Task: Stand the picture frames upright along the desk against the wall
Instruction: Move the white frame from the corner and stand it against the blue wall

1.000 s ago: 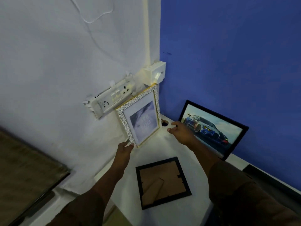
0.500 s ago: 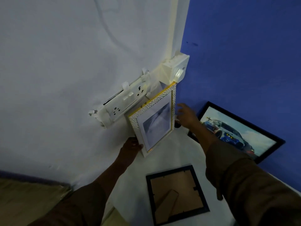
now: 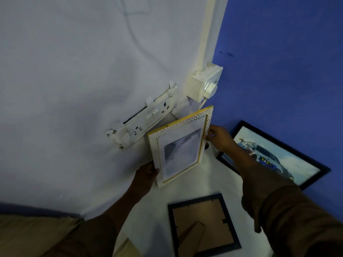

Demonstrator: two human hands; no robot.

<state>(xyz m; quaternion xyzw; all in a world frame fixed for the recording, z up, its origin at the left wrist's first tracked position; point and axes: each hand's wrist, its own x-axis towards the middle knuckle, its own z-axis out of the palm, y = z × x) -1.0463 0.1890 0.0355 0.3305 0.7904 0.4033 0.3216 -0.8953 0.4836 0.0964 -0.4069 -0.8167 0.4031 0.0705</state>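
Note:
A white-and-gold textured picture frame (image 3: 181,145) stands upright in the desk corner, tilted back toward the white wall. My left hand (image 3: 146,174) grips its lower left edge from behind. My right hand (image 3: 220,137) pinches its right edge. A black frame with a car picture (image 3: 272,154) leans upright against the blue wall on the right. A second black frame (image 3: 203,225) lies face down on the white desk (image 3: 211,180), its brown backing and stand showing.
A loose socket strip (image 3: 146,121) hangs tilted on the white wall just left of the textured frame. A white switch box (image 3: 204,83) with a plug sits in the corner above it. A brown surface (image 3: 33,236) lies at bottom left.
The view has swung closer and downward. My right hand went from the desk behind the frame to its right edge. My left hand slid up behind the lower left edge.

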